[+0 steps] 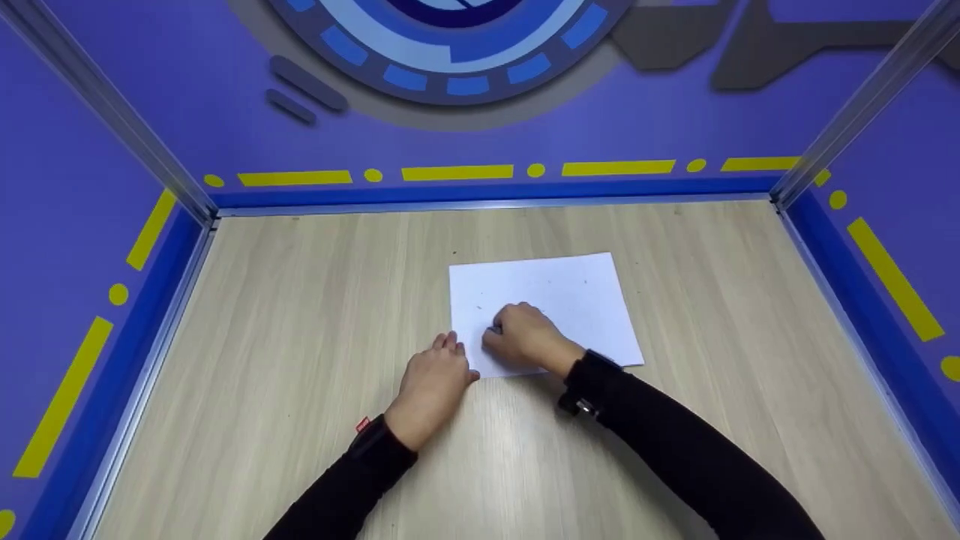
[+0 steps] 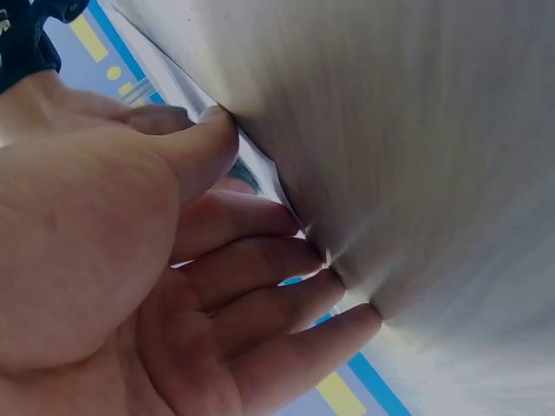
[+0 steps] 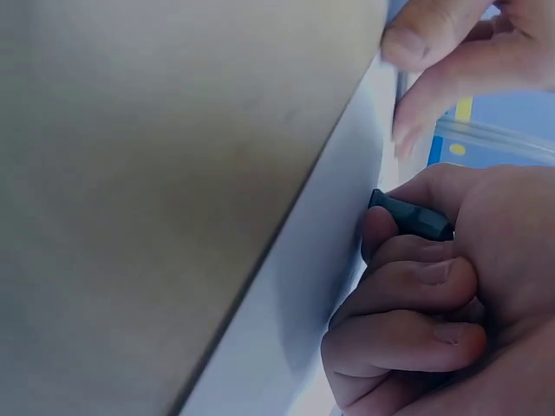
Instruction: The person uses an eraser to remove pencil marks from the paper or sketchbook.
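Note:
A white sheet of paper (image 1: 577, 300) lies on the wooden table, with a few small dark specks on it. My right hand (image 1: 525, 336) is over its left half, fingers curled. In the right wrist view that hand (image 3: 425, 303) pinches a small dark eraser (image 3: 414, 217) between thumb and index finger, one end against the paper. My left hand (image 1: 435, 379) rests at the paper's lower left corner. Seen from the left wrist, this hand (image 2: 234, 303) has its fingers extended, fingertips touching down, and its thumb at the paper's edge.
The light wooden table (image 1: 300, 315) extends around the paper on all sides. Purple panels with yellow markings (image 1: 457, 173) stand at the back, left and right. Metal strips (image 1: 495, 204) run along their base.

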`<state>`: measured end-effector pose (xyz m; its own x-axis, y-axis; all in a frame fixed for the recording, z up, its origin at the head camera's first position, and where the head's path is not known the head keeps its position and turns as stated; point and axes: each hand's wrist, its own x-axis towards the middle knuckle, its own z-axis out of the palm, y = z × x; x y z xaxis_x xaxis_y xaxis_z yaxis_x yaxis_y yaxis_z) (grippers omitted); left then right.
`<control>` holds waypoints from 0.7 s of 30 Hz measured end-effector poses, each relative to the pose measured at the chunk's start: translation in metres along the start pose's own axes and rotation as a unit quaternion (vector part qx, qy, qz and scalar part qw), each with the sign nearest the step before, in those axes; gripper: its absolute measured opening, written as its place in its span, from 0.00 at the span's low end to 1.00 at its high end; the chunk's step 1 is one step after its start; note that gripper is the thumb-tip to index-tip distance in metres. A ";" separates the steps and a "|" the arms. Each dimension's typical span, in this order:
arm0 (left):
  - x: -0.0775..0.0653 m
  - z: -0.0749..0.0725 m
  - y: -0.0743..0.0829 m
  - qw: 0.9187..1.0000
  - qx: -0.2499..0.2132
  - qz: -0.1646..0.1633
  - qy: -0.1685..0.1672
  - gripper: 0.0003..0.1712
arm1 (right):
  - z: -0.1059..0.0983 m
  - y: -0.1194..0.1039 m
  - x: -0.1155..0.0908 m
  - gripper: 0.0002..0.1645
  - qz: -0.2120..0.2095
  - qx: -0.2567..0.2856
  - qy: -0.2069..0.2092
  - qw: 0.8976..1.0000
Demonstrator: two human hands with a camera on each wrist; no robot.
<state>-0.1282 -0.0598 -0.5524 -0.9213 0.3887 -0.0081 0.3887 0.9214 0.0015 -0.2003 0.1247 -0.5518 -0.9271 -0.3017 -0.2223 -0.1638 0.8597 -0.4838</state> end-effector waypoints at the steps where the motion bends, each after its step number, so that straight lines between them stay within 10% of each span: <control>1: 0.000 0.000 0.000 1.000 -0.002 -0.001 -0.003 0.36 | -0.002 0.006 -0.003 0.17 0.005 0.002 0.006 1.000; 13: -0.002 -0.001 0.001 1.000 0.005 0.004 -0.011 0.37 | -0.033 0.073 -0.031 0.27 0.037 0.043 0.012 0.998; 21: -0.002 0.003 0.002 1.000 0.022 0.010 0.000 0.37 | -0.039 0.075 -0.031 0.27 0.065 0.046 -0.006 0.997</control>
<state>-0.1256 -0.0585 -0.5550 -0.9137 0.4063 -0.0086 0.4062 0.9128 -0.0427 -0.1970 0.2150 -0.5479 -0.9343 -0.1952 -0.2984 -0.0101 0.8510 -0.5251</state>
